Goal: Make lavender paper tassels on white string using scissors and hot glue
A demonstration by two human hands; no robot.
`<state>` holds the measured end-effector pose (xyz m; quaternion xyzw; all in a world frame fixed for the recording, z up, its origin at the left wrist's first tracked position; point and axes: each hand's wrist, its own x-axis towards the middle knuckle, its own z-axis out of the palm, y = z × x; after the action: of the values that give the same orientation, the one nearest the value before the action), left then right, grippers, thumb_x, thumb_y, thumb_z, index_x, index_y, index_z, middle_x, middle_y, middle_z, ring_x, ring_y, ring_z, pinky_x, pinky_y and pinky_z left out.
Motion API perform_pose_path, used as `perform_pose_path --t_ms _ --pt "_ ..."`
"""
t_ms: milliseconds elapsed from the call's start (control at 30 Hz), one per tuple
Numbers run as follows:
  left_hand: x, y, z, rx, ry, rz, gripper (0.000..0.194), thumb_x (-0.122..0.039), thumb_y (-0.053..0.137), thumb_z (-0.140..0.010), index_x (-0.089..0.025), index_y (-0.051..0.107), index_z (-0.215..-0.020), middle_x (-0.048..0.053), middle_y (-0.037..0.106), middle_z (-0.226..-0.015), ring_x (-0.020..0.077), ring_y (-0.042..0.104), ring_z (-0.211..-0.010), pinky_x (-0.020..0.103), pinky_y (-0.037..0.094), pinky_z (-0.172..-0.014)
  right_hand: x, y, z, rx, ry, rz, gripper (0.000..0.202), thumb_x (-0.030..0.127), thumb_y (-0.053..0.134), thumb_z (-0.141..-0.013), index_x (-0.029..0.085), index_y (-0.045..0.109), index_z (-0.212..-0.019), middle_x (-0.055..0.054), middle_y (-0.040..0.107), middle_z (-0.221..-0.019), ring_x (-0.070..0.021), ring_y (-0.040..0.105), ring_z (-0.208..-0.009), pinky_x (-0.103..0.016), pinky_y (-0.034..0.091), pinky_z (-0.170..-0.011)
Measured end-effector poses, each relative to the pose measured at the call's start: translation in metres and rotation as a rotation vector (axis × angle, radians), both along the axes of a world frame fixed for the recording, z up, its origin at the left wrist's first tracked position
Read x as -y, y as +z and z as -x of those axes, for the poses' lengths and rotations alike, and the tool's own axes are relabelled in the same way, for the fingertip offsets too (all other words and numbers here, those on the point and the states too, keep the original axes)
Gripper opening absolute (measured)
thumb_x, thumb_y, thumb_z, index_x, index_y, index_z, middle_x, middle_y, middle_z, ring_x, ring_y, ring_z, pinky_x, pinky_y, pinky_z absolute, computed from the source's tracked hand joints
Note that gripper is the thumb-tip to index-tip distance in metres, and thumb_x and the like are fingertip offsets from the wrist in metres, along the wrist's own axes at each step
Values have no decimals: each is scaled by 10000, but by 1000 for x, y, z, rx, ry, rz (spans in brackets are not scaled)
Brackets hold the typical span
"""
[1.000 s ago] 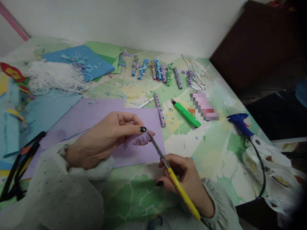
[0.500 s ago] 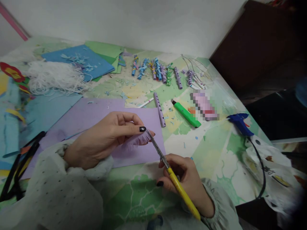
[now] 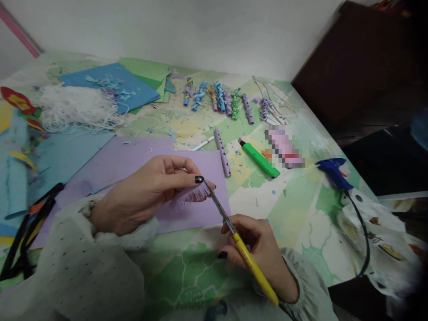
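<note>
Between the thumb and fingers of my left hand (image 3: 147, 191) is a purple paper strip (image 3: 192, 195), its lower edge cut into a fine fringe. My right hand (image 3: 256, 247) grips yellow-handled scissors (image 3: 249, 258), whose blade tips meet the strip by my left fingertips. The far blade ends are partly hidden at the paper. Under my left hand lies a purple sheet (image 3: 203, 162) on the table. A rolled purple paper tube (image 3: 222, 153) with dark spots rests just beyond it, beside a white stick (image 3: 203, 143).
A green utility knife (image 3: 259, 158) and a blue glue gun (image 3: 336, 173) lie to the right, near a plastic bag (image 3: 381, 245). Several decorated paper tubes (image 3: 220, 96) line the back. White string (image 3: 80, 109) and blue sheets (image 3: 133, 87) sit at left.
Both hands stay almost in place. The scissors and the fringed strip show only a very slight shift.
</note>
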<state>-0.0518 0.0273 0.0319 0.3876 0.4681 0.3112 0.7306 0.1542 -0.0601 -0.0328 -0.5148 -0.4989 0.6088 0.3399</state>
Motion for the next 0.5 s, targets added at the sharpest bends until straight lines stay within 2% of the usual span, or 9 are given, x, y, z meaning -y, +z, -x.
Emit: perform_pose_path --t_ms 500 --pt "-1 -3 -1 -1 -3 -11 106 -185 714 -749 -155 640 -680 57 726 -748 159 664 -700 220 487 -614 0 -1 0 29 -4 -22 318 327 842 -578 163 630 -749 74 377 -499 -81 313 -470 -218 238 -431"
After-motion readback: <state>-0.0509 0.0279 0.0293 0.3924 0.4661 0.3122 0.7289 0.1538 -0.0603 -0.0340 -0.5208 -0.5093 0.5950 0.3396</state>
